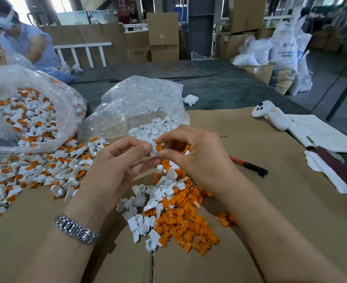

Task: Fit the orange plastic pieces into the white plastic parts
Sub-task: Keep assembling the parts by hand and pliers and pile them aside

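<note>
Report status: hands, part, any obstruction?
Left hand pinching white part. Right hand pressing orange piece into it. Nothing in the way.

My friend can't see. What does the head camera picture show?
Two bare hands, left hand and right hand, pinch a small white plastic part with an orange plastic piece in it. Below lie loose orange pieces and white parts on brown cardboard.
</note>
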Motion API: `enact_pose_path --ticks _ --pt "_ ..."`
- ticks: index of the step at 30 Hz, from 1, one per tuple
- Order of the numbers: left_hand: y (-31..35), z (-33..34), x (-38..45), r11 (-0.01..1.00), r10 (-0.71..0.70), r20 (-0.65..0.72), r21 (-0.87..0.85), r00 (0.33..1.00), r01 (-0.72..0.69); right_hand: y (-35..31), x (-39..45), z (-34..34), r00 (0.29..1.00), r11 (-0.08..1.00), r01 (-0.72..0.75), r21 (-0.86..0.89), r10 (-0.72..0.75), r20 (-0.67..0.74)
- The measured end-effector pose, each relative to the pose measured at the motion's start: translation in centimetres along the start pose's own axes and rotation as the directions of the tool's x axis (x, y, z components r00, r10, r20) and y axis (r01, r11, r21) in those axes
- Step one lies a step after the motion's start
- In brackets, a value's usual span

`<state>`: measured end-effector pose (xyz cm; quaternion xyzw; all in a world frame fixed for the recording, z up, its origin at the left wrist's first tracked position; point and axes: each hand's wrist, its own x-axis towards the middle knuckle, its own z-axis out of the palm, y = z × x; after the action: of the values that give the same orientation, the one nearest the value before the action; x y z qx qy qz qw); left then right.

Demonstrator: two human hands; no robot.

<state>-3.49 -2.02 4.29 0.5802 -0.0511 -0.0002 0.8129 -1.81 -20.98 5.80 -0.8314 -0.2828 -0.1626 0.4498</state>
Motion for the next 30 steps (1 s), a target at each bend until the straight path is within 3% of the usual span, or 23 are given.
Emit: enact_pose_path --ticks 6,14,16,18,20,22,24,30 --pt "-0.1 0.3 0.0 0.999 -0.027 -0.023 -0.019 0.999 0.027 0.0 0.0 0.3 1.000 0.997 0.027 -0.070 -0.028 -0.007" --pt "-0.2 0.1 0.2 0.994 -0.084 -0.149 0.054 0.985 0.093 0.3 0.1 0.6 0.998 0.990 0.015 -0.141 -0.007 0.057" --pt "-0.2 0.0 0.3 0.993 -0.105 -0.169 0.029 0.980 0.111 1.0 0.5 0.0 0.995 0.977 -0.078 -0.198 0.088 0.044" --pt "-0.2 -0.1 0.3 0.992 -0.123 -0.176 0.005 0.977 0.125 2.3 0.7 -1.3 0.968 0.895 -0.242 -0.375 0.250 -0.026" --pt "-0.3 -0.2 0.4 0.991 -0.132 -0.178 -0.018 0.975 0.130 4.2 0.5 -2.7 0.876 0.708 -0.424 -0.565 0.479 -0.057" --pt "-0.3 -0.3 0.5 0.991 -0.132 -0.184 -0.039 0.974 0.127 5.4 0.1 -3.5 0.759 0.562 -0.491 -0.665 0.651 -0.011" --pt "-0.3 -0.4 0.5 0.992 -0.126 -0.191 -0.041 0.973 0.121 5.9 0.0 -3.5 0.731 0.532 -0.475 -0.700 0.682 0.023" --pt "-0.5 -0.4 0.6 0.992 -0.116 -0.195 -0.062 0.974 0.106 5.4 0.1 -3.2 0.788 0.569 -0.406 -0.715 0.615 0.042"
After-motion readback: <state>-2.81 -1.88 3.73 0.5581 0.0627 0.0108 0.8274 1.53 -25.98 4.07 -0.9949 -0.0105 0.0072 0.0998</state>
